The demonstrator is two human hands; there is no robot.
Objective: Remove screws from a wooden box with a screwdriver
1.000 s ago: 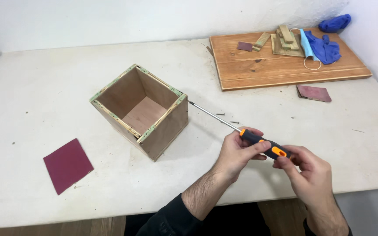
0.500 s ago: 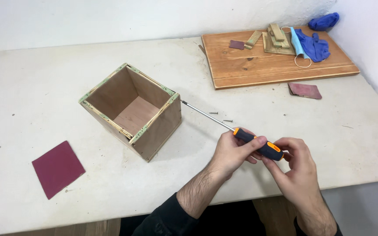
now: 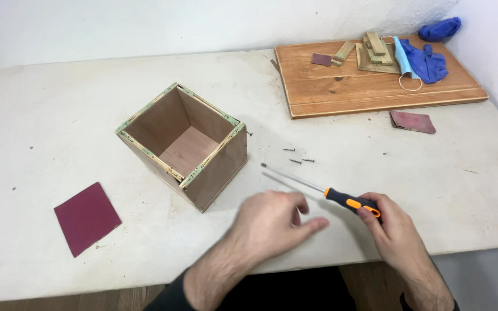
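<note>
The right hand [image 3: 396, 227] holds a screwdriver [image 3: 324, 190] by the end of its black-and-orange handle, its grip closed around it, with the thin metal shaft pointing toward the open wooden box [image 3: 184, 144] and the tip stopping just short of the box's near right corner. The left hand [image 3: 275, 222] is blurred and hovers over the white bench [image 3: 41, 115] in front of the box — fingers spread loosely, its grip open and holding nothing, apart from the screwdriver. Three small screws [image 3: 298, 156] lie on the bench to the right of the box, just beyond the screwdriver's shaft. A dark red square of sandpaper [image 3: 86, 217] lies to the left of the box, nearer the bench's front edge. Well to the right of the box and farther back sits a wooden board [image 3: 347, 92] carrying small wood offcuts [image 3: 374, 52], a blue face mask [image 3: 403, 60] and blue gloves [image 3: 427, 60] — a second reddish piece of sandpaper [image 3: 413, 121] lies just in front of that board.
</note>
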